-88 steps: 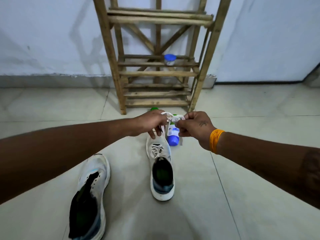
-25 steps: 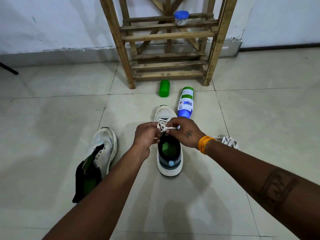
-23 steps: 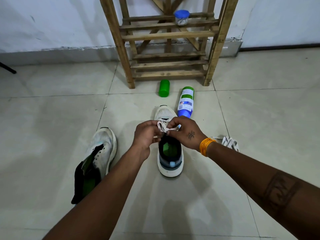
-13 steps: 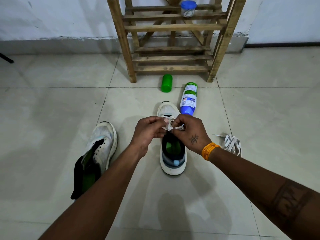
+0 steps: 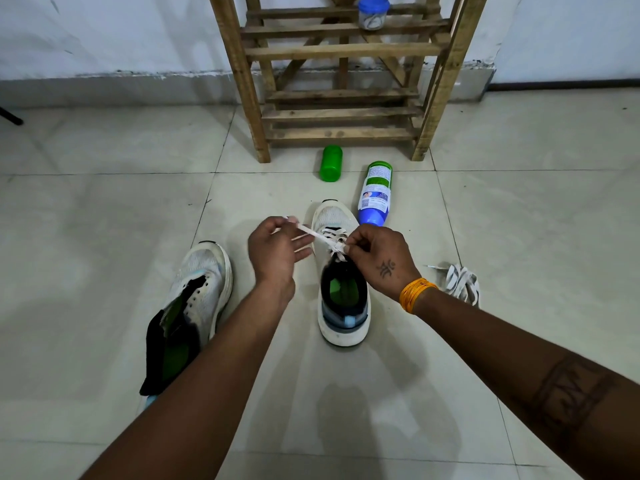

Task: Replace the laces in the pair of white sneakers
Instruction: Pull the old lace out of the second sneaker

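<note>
Two white sneakers stand on the tiled floor (image 5: 104,209) before a wooden rack (image 5: 341,81): the unlaced sneaker (image 5: 194,306) on the left, the laced sneaker (image 5: 341,292) in the middle, toes toward the rack. Beside the laced one's toe lies a blue-and-green bottle (image 5: 375,194), with a green cap (image 5: 330,163) just beyond. A loose lace bundle (image 5: 462,284) lies to the right. The left hand (image 5: 277,252) pinches the white lace (image 5: 320,236) end, drawn taut; the right hand (image 5: 381,261) has a closed grip on the lace at the eyelets.
</note>
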